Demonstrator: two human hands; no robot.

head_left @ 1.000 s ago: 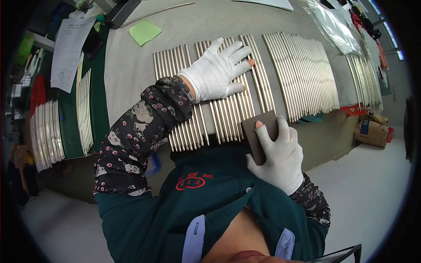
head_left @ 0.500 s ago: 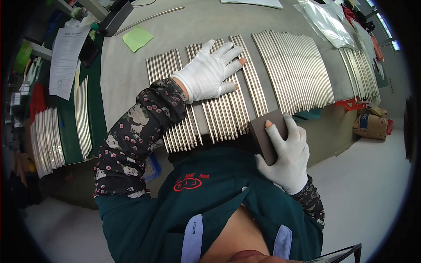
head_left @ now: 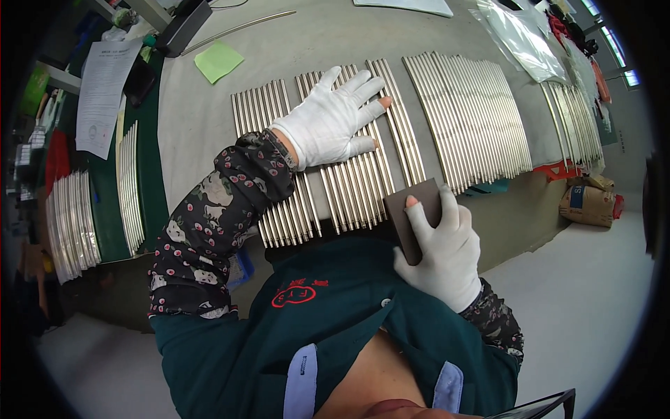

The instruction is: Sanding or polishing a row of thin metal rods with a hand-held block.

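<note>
My left hand [head_left: 328, 126], in a white glove with some bare fingertips, lies flat with spread fingers across a middle group of shiny metal rods [head_left: 357, 192]. Under its wrist and sleeve runs another group of rods [head_left: 285, 225], partly hidden by the arm. A narrow strip of rods [head_left: 399, 129] lies just right of the fingertips. My right hand [head_left: 450, 251], also white-gloved, grips a grey-brown rectangular block [head_left: 428, 193] between thumb and fingers. The block is at the table's near edge, close to the rods' near ends; whether it touches them I cannot tell.
A wide group of rods [head_left: 471, 122] lies to the right, with more rods [head_left: 576, 129] beyond under clear plastic bags [head_left: 523, 45]. A yellow-green paper note [head_left: 218, 61] lies behind. Rods [head_left: 129, 188] and a wrapped bundle [head_left: 72, 227] are at left. A paper sack [head_left: 587, 202] stands right.
My right hand and the block have shifted slightly left along the near edge. My left hand stays in place on the rods.
</note>
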